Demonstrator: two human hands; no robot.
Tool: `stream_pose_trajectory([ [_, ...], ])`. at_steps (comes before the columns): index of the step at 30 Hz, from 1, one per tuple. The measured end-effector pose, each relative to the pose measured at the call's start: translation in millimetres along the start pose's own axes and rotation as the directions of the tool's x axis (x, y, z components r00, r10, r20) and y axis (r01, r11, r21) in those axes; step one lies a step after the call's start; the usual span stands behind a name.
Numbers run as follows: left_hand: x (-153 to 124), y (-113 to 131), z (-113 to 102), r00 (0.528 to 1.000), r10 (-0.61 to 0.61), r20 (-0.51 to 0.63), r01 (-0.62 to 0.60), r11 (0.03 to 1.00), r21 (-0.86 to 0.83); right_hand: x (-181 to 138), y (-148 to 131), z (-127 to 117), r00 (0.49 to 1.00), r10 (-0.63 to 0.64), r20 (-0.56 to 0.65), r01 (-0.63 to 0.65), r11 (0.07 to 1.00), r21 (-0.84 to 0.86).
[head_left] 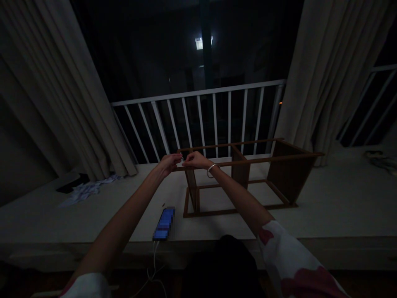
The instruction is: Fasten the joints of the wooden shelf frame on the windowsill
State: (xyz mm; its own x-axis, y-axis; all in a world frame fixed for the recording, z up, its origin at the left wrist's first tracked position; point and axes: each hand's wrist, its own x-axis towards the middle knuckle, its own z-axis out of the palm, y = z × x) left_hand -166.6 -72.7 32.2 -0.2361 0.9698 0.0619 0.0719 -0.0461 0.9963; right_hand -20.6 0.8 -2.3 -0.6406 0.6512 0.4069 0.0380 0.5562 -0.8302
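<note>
A brown wooden shelf frame [240,164] lies on its side on the white ledge. At its left end my left hand [170,163] is closed, with fingertips pinched together. Close beside it, my right hand [195,160] is also closed in a pinch and wears a bangle [212,170] at the wrist. Between the two sets of fingertips shows a small shiny piece [182,159], too small and dark to name. Both hands are just above or against the upper rail's end; the dim light hides which.
On the white ledge [130,207] a phone [165,223] lies with its cable [154,258] hanging over the front edge. Crumpled papers [85,192] and a dark flat object [72,183] are at the left. Behind stand a white railing [198,96] and curtains [328,78].
</note>
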Motion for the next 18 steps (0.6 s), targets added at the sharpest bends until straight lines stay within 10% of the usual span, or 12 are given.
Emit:
stream_pose_trajectory([
  [18,-3.2,26.5,10.7,0.992,-0.113,-0.057,0.126,0.907,0.403,0.7,1.6,2.6,1.0,-0.014,-0.006,0.013,1.0,-0.019],
])
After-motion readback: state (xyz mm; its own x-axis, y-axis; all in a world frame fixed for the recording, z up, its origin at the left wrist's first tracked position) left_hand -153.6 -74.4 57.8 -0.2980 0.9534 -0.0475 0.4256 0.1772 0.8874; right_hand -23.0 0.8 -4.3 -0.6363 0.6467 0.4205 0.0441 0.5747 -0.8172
